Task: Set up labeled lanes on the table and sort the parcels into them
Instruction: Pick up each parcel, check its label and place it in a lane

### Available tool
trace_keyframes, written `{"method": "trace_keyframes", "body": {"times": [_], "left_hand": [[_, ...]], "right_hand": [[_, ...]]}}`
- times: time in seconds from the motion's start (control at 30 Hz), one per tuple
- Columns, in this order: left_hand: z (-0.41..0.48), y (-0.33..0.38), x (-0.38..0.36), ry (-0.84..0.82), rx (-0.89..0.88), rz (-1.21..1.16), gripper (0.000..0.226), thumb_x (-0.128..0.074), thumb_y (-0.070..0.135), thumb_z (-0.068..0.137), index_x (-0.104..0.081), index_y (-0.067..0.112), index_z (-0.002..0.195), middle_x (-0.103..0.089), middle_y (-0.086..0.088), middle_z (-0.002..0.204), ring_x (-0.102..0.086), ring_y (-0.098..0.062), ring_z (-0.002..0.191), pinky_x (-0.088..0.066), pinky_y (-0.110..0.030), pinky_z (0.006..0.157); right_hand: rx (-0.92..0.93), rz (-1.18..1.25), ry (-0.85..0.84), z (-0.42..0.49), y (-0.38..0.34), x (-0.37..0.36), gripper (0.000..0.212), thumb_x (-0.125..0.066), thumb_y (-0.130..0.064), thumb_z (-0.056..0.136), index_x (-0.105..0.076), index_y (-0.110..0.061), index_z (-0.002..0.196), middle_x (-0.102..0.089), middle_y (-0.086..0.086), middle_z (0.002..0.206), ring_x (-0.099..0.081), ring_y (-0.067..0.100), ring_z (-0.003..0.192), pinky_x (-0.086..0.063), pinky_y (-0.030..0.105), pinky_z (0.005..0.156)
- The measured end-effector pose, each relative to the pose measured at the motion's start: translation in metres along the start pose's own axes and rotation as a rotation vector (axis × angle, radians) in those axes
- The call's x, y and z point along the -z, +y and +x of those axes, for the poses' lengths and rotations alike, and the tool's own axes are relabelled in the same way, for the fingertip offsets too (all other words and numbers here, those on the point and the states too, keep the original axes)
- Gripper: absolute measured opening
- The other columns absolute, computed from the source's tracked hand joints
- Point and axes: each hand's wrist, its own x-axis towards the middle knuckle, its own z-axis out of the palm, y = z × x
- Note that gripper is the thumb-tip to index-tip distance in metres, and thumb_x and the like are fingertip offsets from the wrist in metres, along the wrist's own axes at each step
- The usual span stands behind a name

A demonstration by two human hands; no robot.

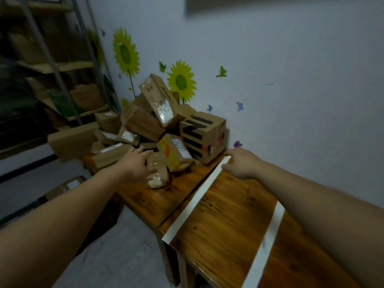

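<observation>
- My left hand (pixel 136 163) reaches to 11 o'clock, its fingers (pixel 138 151) spread and laid flat on a small parcel (pixel 159 175). They are not closed round it.
- My right hand (pixel 242 163) is at 1 o'clock on the far end of a white strip (pixel 195 201). The fingertips are hidden under the knuckles, so I cannot tell whether they press the strip or pinch it.
- That strip runs across the desk (pixel 224 215) from far edge to near edge. A second strip (pixel 268 240) lies at 4 o'clock, well apart from it, with a lane of bare wood between.
- The parcel sits at the near foot of the pile (pixel 145 121), just at 9 o'clock of the first strip, outside the lane.
- I judge it light. It is short, brown and wrapped in glossy film, so it is likely slippery and a little soft at the corners.
- I would take it across its short width, thumb on one long side and fingers on the other, clear of the pale label at its near end.
- A yellow-labelled box (pixel 176 152) leans against it at 1 o'clock. Lifting the parcel straight up may let that box slide.
- The pile behind is loosely stacked and tilted, so a careless tug could bring more down.
</observation>
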Motion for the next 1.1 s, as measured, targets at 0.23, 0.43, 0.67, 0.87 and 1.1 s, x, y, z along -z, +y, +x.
{"method": "trace_keyframes", "body": {"times": [0.23, 0.43, 0.67, 0.87, 1.1], "left_hand": [[0.081, -0.08, 0.055, 0.039, 0.081, -0.037, 0.07, -0.048, 0.049, 0.093, -0.017, 0.025, 0.151, -0.003, -0.004, 0.16, 0.001, -0.028, 0.146, -0.011, -0.043, 0.117], [0.164, -0.152, 0.078, 0.079, 0.168, -0.185, 0.073, -0.052, 0.051, 0.09, -0.018, 0.026, 0.15, -0.008, -0.006, 0.159, -0.008, -0.031, 0.145, -0.017, -0.049, 0.117], [0.28, -0.204, 0.088, 0.047, 0.005, -0.504, 0.059, -0.057, 0.036, 0.091, -0.035, 0.021, 0.143, -0.04, -0.005, 0.146, -0.044, -0.024, 0.129, -0.038, -0.041, 0.106], [0.369, -0.223, 0.11, -0.015, -0.151, -0.675, 0.062, -0.058, 0.036, 0.09, -0.033, 0.019, 0.145, -0.047, -0.003, 0.138, -0.05, -0.026, 0.122, -0.041, -0.039, 0.102], [0.463, -0.183, 0.144, 0.15, -0.299, -0.579, 0.056, -0.063, 0.025, 0.089, -0.043, 0.006, 0.137, -0.051, -0.014, 0.134, -0.05, -0.029, 0.122, -0.038, -0.028, 0.093]], "right_hand": [[0.127, 0.066, -0.005, 0.144, -0.088, 0.005, 0.064, -0.054, -0.046, 0.092, -0.034, -0.016, 0.146, -0.038, 0.009, 0.149, -0.042, 0.027, 0.131, -0.04, 0.038, 0.105], [0.202, 0.119, 0.001, 0.242, -0.161, -0.002, 0.063, -0.057, -0.045, 0.091, -0.039, -0.017, 0.144, -0.044, 0.01, 0.144, -0.047, 0.028, 0.126, -0.043, 0.037, 0.1], [0.125, 0.135, 0.031, 0.333, -0.22, -0.024, 0.06, -0.059, -0.042, 0.091, -0.039, -0.017, 0.142, -0.047, 0.009, 0.138, -0.048, 0.027, 0.123, -0.04, 0.031, 0.094], [-0.165, 0.136, 0.169, 0.375, -0.222, -0.027, 0.067, -0.055, -0.045, 0.091, -0.03, -0.018, 0.147, -0.032, 0.01, 0.151, -0.033, 0.028, 0.136, -0.032, 0.037, 0.109], [-0.499, 0.197, 0.28, 0.399, -0.187, -0.024, 0.07, -0.061, -0.037, 0.087, -0.028, -0.01, 0.143, -0.03, 0.018, 0.143, -0.037, 0.034, 0.127, -0.036, 0.037, 0.102]]}}
